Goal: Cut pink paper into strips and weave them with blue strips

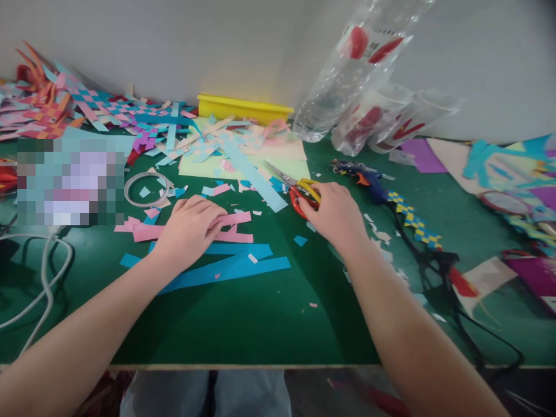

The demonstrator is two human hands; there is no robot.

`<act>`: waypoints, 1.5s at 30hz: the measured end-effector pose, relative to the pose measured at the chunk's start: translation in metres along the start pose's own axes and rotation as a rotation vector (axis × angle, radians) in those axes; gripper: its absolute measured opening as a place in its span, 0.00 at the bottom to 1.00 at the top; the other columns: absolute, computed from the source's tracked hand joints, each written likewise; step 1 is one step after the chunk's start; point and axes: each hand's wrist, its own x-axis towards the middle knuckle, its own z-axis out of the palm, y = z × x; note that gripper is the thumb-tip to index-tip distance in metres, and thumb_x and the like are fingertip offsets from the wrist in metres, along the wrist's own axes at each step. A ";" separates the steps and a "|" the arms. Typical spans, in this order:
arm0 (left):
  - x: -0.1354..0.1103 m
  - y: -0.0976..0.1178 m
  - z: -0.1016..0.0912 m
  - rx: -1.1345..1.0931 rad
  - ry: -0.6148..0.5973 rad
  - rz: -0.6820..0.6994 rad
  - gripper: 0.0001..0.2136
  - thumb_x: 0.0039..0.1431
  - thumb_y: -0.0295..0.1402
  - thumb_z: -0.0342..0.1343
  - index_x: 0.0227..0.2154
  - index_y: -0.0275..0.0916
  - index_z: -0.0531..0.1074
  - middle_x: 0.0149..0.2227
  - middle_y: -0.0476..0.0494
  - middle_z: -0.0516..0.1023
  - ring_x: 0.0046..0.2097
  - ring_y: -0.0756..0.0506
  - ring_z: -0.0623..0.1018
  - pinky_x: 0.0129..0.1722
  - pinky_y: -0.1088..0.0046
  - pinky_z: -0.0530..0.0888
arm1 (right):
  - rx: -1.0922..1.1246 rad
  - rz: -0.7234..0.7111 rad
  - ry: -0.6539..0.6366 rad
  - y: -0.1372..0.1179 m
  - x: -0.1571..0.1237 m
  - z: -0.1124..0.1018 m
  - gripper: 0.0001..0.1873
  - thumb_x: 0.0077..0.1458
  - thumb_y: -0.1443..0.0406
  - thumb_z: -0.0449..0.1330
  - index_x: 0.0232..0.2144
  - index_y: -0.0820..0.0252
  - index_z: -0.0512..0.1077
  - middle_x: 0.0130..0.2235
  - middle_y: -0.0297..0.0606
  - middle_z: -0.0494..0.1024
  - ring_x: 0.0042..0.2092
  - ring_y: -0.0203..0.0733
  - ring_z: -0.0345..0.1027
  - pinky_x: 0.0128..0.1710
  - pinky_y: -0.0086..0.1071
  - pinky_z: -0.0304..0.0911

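My left hand (191,229) rests over the pink paper strips (150,233), its fingers curled together on one of them at the fingertips. Just below it, blue paper strips (234,271) lie across the green table (260,324). A pair of scissors (297,194) with red and yellow handles points up and to the left. My right hand (336,214) is closed about those handles, though its fingers are partly hidden. Beyond the blades, a light-blue strip (254,176) lies over a pale green sheet (204,168). Small paper scraps are scattered between my hands.
A grey ring (147,204) and a blurred-out device with a white cable (46,278) are at left. Woven paper pieces (117,107) pile up behind, beside a yellow tray (243,108). Wrapped plastic cups (369,116) lean on the wall. A glue gun (365,176) lies right.
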 end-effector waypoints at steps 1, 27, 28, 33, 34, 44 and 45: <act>0.000 -0.001 0.000 0.007 0.014 -0.006 0.10 0.68 0.36 0.49 0.41 0.38 0.74 0.43 0.41 0.80 0.49 0.39 0.74 0.48 0.58 0.67 | 0.017 -0.009 0.005 0.001 0.001 0.002 0.23 0.58 0.56 0.54 0.49 0.67 0.71 0.45 0.54 0.75 0.48 0.58 0.67 0.48 0.49 0.63; 0.006 -0.015 -0.004 -0.046 -0.011 -0.166 0.09 0.66 0.27 0.48 0.42 0.39 0.74 0.42 0.44 0.81 0.43 0.44 0.77 0.56 0.55 0.62 | 0.275 -0.169 0.072 -0.003 -0.005 -0.026 0.31 0.45 0.48 0.64 0.47 0.59 0.68 0.50 0.52 0.72 0.53 0.62 0.68 0.50 0.55 0.62; 0.006 -0.017 -0.004 -0.042 -0.003 -0.184 0.09 0.66 0.27 0.49 0.41 0.39 0.74 0.42 0.44 0.81 0.44 0.43 0.77 0.56 0.55 0.62 | 0.253 -0.224 0.030 -0.003 -0.006 -0.027 0.30 0.47 0.48 0.63 0.47 0.58 0.68 0.50 0.51 0.73 0.54 0.62 0.67 0.51 0.55 0.60; 0.008 -0.023 0.000 -0.030 0.015 -0.145 0.07 0.65 0.29 0.52 0.41 0.40 0.74 0.43 0.44 0.80 0.48 0.41 0.75 0.53 0.56 0.64 | 0.205 -0.350 -0.167 -0.004 -0.011 -0.033 0.32 0.49 0.46 0.61 0.50 0.58 0.66 0.51 0.49 0.73 0.56 0.62 0.64 0.53 0.51 0.57; 0.008 -0.022 0.000 -0.035 0.013 -0.129 0.07 0.65 0.30 0.52 0.41 0.40 0.74 0.43 0.44 0.80 0.48 0.41 0.75 0.53 0.56 0.64 | 0.205 -0.364 -0.192 -0.003 -0.012 -0.034 0.32 0.49 0.46 0.61 0.51 0.57 0.66 0.52 0.48 0.73 0.57 0.61 0.64 0.53 0.51 0.56; 0.010 -0.019 -0.002 -0.101 -0.053 -0.188 0.08 0.65 0.28 0.51 0.42 0.40 0.75 0.38 0.45 0.81 0.45 0.43 0.77 0.54 0.56 0.67 | 0.209 -0.404 -0.293 0.001 -0.011 -0.037 0.25 0.52 0.52 0.58 0.50 0.55 0.67 0.49 0.46 0.76 0.54 0.57 0.68 0.56 0.51 0.55; 0.010 -0.020 -0.001 -0.106 -0.057 -0.194 0.09 0.65 0.28 0.51 0.42 0.40 0.75 0.37 0.45 0.81 0.44 0.43 0.77 0.54 0.57 0.67 | 0.211 -0.406 -0.293 0.001 -0.011 -0.037 0.25 0.52 0.52 0.58 0.49 0.55 0.67 0.49 0.46 0.76 0.54 0.57 0.68 0.56 0.52 0.55</act>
